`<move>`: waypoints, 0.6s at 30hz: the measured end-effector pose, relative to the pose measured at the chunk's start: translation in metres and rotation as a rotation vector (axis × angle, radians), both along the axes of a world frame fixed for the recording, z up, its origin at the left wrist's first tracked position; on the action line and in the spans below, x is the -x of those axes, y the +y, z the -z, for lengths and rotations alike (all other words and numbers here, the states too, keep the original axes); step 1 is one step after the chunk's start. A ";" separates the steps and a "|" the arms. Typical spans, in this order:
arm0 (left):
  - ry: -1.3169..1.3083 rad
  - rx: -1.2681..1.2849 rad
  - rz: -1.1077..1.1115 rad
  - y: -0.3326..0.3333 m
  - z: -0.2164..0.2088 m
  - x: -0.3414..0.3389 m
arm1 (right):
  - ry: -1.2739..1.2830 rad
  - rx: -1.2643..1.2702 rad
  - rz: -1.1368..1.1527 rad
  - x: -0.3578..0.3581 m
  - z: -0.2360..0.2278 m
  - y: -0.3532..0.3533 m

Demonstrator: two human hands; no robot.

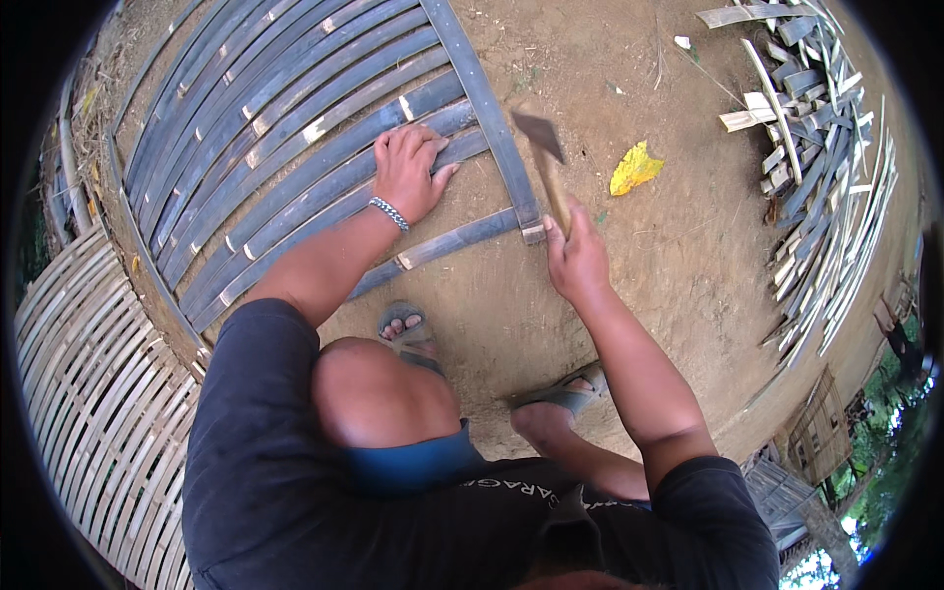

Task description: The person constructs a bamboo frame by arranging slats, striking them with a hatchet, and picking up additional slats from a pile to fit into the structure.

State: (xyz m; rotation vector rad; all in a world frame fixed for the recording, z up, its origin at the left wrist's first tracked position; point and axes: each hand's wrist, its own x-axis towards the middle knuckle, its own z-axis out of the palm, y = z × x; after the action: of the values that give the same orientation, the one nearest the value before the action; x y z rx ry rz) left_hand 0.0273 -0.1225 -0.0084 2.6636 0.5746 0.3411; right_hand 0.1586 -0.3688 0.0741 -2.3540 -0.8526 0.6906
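A panel of dark bamboo slats (324, 157) lies on the ground, its slats crossing to a straight dark end strip (485, 103). My left hand (408, 172), with a chain bracelet at the wrist, rests on the slats near that strip. Its fingers lie over a slat and the thumb is spread away. To the right of the strip, my right hand (578, 258) is closed around the wooden handle of a hatchet (540, 136). The dark, wedge-shaped head is raised above the ground and slightly blurred. A single slat (457, 239) nearest me meets the strip's near end, with a gap beyond it.
A yellow leaf (636, 168) lies on the dirt right of the hatchet. Cut bamboo pieces and thin strips (821, 197) are heaped at the far right. Another pale slatted panel (108, 403) is at the left. My sandalled feet (413, 339) are close to the near slat.
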 end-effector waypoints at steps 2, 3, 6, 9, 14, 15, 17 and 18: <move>0.003 0.002 -0.004 0.000 0.000 0.003 | -0.081 -0.254 -0.014 -0.001 -0.010 0.005; 0.004 0.015 0.005 -0.001 -0.002 0.001 | -0.062 -0.346 -0.008 0.000 -0.003 0.000; -0.003 0.029 0.012 -0.001 -0.005 -0.003 | -0.143 -0.337 -0.020 0.004 0.016 -0.004; -0.009 0.028 0.010 -0.002 -0.006 0.000 | 0.174 0.355 -0.044 -0.001 0.017 0.006; -0.007 0.024 0.015 0.000 -0.006 -0.001 | 0.011 -0.158 0.107 0.003 0.001 0.005; -0.001 0.033 0.017 0.000 -0.006 -0.002 | -0.028 -0.196 0.104 0.006 0.008 0.002; 0.019 0.046 0.015 0.000 -0.005 -0.001 | -0.106 -0.273 0.097 0.010 0.018 -0.001; 0.025 0.045 0.012 0.000 -0.004 -0.001 | 0.170 0.259 0.104 0.009 0.014 0.009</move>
State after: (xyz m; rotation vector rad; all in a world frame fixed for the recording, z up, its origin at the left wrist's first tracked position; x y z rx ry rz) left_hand 0.0278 -0.1230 -0.0039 2.6303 0.5674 0.2885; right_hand 0.1496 -0.3598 0.0605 -2.4997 -0.5920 0.9919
